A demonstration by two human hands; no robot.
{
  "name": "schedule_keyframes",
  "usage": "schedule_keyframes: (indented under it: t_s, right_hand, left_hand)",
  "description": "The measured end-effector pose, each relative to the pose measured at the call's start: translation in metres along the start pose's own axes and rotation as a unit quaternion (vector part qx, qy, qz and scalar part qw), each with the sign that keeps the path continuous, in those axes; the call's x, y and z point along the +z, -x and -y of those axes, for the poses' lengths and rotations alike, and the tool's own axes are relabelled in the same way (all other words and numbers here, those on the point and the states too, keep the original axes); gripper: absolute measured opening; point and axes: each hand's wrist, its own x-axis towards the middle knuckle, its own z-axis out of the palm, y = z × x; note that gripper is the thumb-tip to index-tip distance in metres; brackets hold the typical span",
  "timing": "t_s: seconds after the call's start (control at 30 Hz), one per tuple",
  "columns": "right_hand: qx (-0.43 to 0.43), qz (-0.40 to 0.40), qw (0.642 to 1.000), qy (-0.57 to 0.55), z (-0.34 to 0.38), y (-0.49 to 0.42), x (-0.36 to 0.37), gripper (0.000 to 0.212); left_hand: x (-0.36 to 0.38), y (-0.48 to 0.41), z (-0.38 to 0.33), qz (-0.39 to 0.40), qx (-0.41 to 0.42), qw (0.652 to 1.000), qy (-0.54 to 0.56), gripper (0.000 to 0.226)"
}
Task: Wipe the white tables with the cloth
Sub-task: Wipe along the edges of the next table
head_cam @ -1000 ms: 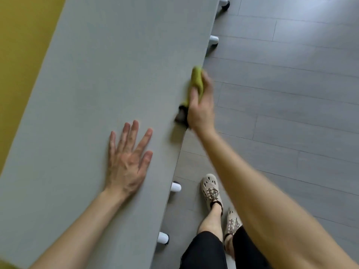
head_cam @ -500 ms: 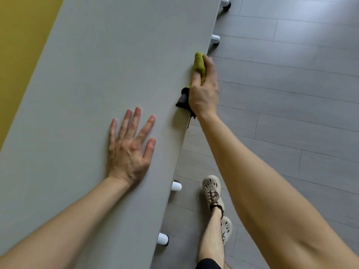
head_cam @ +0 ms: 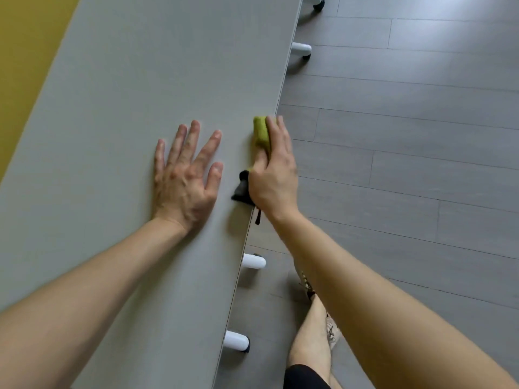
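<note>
The right hand [head_cam: 273,175] grips the cloth [head_cam: 261,133] at the right edge of the table [head_cam: 134,80], its green end poking out past the fingertips and a dark end trailing below the palm. The left hand [head_cam: 185,178] lies flat on the tabletop with fingers spread, just beside the cloth.

There are no words, numbers or signs to read here — none on the worktop [head_cam: 126,80], none on the cloth [head_cam: 259,131] and none on the floor [head_cam: 421,164].
</note>
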Motion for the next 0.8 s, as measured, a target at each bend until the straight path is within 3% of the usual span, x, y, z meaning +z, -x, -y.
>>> schedule_keyframes:
  t_s: [0.1,0.17,0.23,0.37,0.43,0.7,0.8]
  right_hand:
    - [-0.014,-0.016,1.0,0.002,0.003,-0.059,-0.003,0.059]
    - [-0.017,-0.026,0.999,-0.006,0.002,-0.042,0.0,0.059]
    - [-0.021,-0.034,0.999,-0.021,-0.003,0.017,0.004,0.064]
    - [-0.042,0.045,0.997,-0.046,-0.016,0.171,-0.005,0.072]
    - [-0.037,0.063,0.996,-0.043,-0.02,0.193,-0.01,0.074]
    - [-0.028,-0.006,0.999,-0.033,-0.006,-0.01,-0.006,0.064]
    - [-0.024,-0.026,0.999,-0.029,-0.003,-0.008,0.001,0.064]
  left_hand:
    - [0.0,-0.001,-0.001,-0.001,-0.001,1.0,0.003,0.06]
    - [-0.001,-0.001,0.0,-0.004,-0.001,1.0,0.001,0.06]
    - [-0.001,-0.001,-0.001,-0.005,-0.001,1.0,0.002,0.06]
    - [-0.001,-0.001,-0.001,-0.004,0.002,1.0,0.0,0.06]
    - [-0.002,-0.001,-0.001,-0.002,0.002,1.0,-0.001,0.059]
    - [0.0,-0.002,-0.002,-0.006,-0.003,1.0,-0.004,0.061]
    - [0.0,-0.002,-0.001,-0.006,-0.006,1.0,-0.004,0.06]
